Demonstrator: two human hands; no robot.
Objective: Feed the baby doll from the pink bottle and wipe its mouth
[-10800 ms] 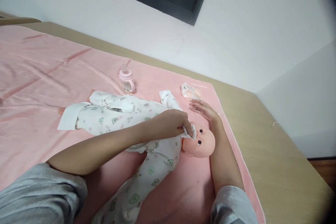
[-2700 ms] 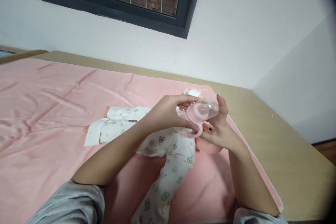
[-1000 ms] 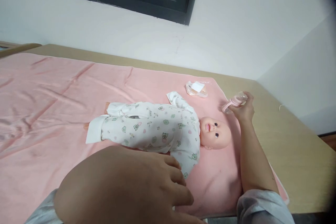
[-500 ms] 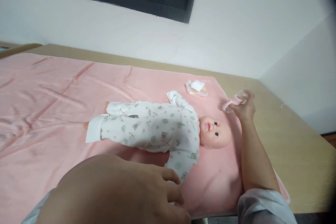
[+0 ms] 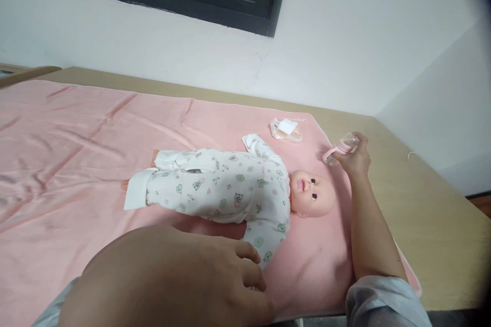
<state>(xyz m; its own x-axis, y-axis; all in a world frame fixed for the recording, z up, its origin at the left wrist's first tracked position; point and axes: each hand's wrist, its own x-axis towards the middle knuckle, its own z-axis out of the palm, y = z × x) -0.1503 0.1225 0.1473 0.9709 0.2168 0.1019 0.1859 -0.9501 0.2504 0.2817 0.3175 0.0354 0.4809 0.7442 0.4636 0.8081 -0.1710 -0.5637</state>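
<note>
A baby doll (image 5: 236, 184) in a white printed outfit lies on its back, its head to the right. My right hand (image 5: 356, 158) is closed around a clear baby bottle (image 5: 347, 144) with pink parts, held tilted just beyond the doll's head. Large in the foreground, my left hand (image 5: 184, 276) has its fingers curled over the end of the doll's near sleeve. White cloth shows between those fingers; the fingertips' exact hold and the doll's hand are hidden.
A pink blanket (image 5: 76, 127) with wrinkles covers much of the wooden table (image 5: 425, 214). On it, beyond the doll, sits a small clear plastic packet (image 5: 286, 129) with a white label. A white wall (image 5: 326, 61) with a dark-framed window (image 5: 264, 20) stands behind.
The view has shifted very slightly. Both hands stay almost where they were, and the bottle keeps its tilt beside the doll's head.
</note>
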